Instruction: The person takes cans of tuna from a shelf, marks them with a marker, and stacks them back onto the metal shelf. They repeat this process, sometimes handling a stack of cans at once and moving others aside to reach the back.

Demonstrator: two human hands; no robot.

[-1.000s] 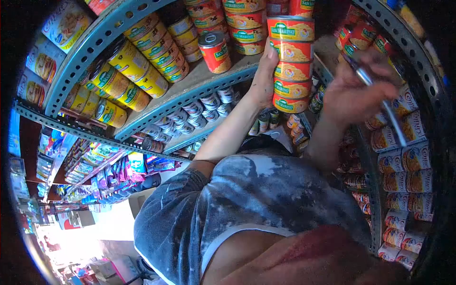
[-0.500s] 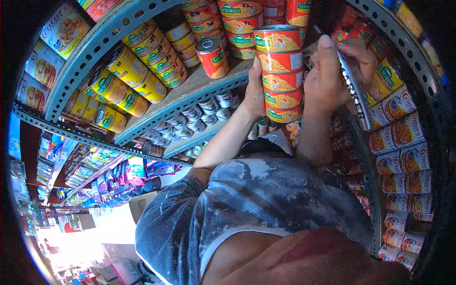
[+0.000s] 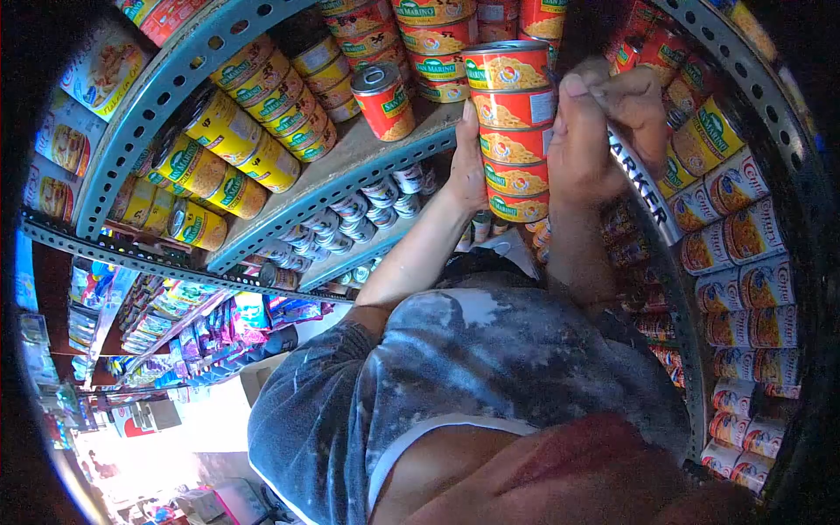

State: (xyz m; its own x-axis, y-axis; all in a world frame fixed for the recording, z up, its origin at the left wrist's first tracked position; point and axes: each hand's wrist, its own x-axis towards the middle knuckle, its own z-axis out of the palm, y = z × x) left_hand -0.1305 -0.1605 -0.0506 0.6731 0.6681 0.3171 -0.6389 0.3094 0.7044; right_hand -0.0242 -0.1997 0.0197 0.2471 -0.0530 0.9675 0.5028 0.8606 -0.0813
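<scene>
Over in the upper left of the frame, yellow cans with green labels (image 3: 229,131) lie on their sides on the grey-blue perforated metal shelf (image 3: 346,179). A single red tin can (image 3: 384,101) stands alone a bit further right. Top centre, the left hand (image 3: 470,162) is pressed flat against a column of stacked red-and-yellow tin cans (image 3: 514,131), steadying it. Right beside that, the right hand (image 3: 604,122) is closed tight around a silver marker pen (image 3: 643,188), with its tip at the stack.

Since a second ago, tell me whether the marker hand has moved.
Yes. The right hand with the marker moved left, closing against the stacked cans.
</scene>
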